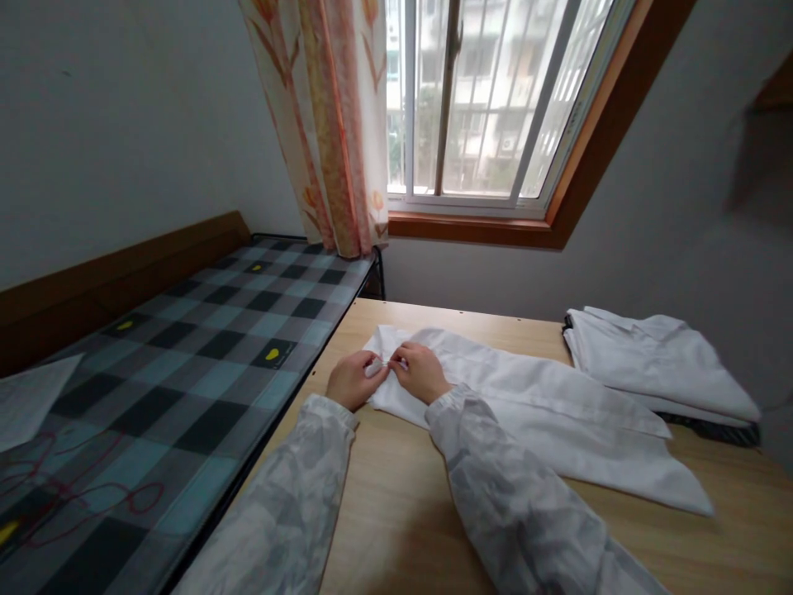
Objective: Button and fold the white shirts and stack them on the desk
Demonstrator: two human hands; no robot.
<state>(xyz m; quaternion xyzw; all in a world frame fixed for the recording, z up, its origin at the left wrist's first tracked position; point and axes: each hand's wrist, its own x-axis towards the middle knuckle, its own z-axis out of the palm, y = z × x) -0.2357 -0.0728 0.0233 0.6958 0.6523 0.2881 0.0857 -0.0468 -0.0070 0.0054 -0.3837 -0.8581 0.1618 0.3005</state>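
Note:
A long white garment (520, 388), perhaps a shirt, lies flattened across the wooden table (384, 504), its narrow end to the left. At that end my left hand (354, 380) is closed, thumb and fingers pinching the edge of the cloth. My right hand (421, 372) meets it from the other side, also in a pinch, with the fingertips of both hands nearly touching. A small piece between the fingertips is too tiny to make out. The garment's wide end spreads to the right, beyond my right forearm.
A folded white stack of cloth (657, 355) with dark edging sits at the table's back right. Left of the table is a bed with a checked mattress (235, 364), bearing a red cord (80, 496) and a paper sheet (37, 401). A curtain (340, 124) hangs beside the window.

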